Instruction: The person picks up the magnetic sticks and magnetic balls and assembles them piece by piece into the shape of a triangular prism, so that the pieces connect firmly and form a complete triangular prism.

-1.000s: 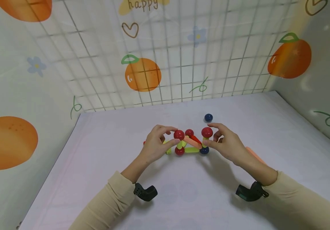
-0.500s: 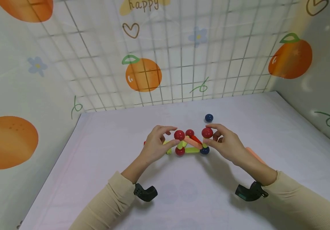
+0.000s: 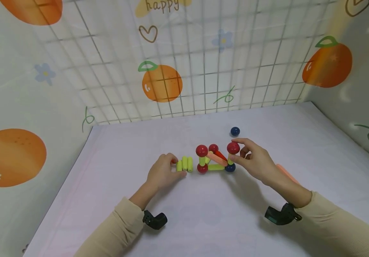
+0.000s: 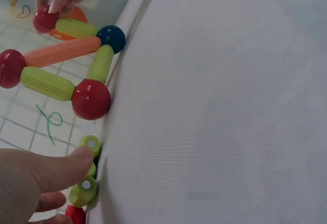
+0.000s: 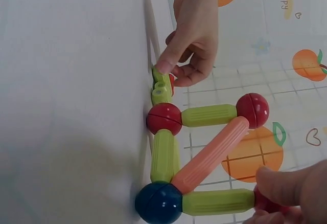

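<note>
In the head view, a ball-and-rod construction stands mid-table. My right hand (image 3: 256, 159) pinches its upper right red ball (image 3: 233, 148), above a green rod and a lower blue ball (image 3: 230, 167). A salmon rod (image 3: 217, 158) slants from the blue ball to the upper left red ball (image 3: 202, 150). Below that one sits another red ball (image 3: 202, 168). My left hand (image 3: 161, 173) is at several loose green rods (image 3: 184, 164), thumb at their near ends and fingers apart on the far side. The left wrist view has the thumb over a rod end (image 4: 91, 144).
Behind the construction lies a loose blue ball (image 3: 235, 131). A loose salmon rod (image 3: 287, 174) lies partly behind my right forearm. Beside the loose green rods, a red piece (image 4: 75, 215) shows under my left fingers. A printed curtain (image 3: 161, 84) closes off the table's back.
My left hand has left the upper left red ball and moved left to the loose green rods. My right hand stays on its red ball, and the construction keeps its place.
</note>
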`<state>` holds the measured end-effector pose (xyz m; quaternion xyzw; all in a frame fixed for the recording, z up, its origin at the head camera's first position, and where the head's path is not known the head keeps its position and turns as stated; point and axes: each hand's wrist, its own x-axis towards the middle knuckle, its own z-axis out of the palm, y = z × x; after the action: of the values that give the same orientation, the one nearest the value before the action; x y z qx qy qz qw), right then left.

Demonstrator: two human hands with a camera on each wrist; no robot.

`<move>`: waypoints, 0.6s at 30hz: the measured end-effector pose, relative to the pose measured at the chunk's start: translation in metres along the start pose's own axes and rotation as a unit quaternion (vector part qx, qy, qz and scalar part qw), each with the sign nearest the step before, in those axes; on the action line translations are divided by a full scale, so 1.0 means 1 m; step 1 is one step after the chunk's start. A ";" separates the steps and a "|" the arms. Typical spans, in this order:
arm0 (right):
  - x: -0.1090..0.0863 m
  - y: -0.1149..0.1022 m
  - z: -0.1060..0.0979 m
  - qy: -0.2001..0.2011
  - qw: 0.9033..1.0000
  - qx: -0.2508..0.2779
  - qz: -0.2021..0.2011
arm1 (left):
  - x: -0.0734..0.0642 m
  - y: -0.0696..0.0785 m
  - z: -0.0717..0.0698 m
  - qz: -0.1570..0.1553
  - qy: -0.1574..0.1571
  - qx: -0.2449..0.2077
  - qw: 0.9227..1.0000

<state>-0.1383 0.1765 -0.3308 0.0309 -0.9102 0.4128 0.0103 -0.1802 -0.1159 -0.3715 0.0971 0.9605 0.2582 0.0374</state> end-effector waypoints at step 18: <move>-0.001 0.000 0.001 -0.002 1.000 0.001 0.000 | -0.001 -0.005 -0.005 -0.063 0.014 0.086 0.994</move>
<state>-0.1377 0.1757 -0.3310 0.0312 -0.9097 0.4139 0.0084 -0.1808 -0.1228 -0.3701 0.0352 0.9837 0.1732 0.0316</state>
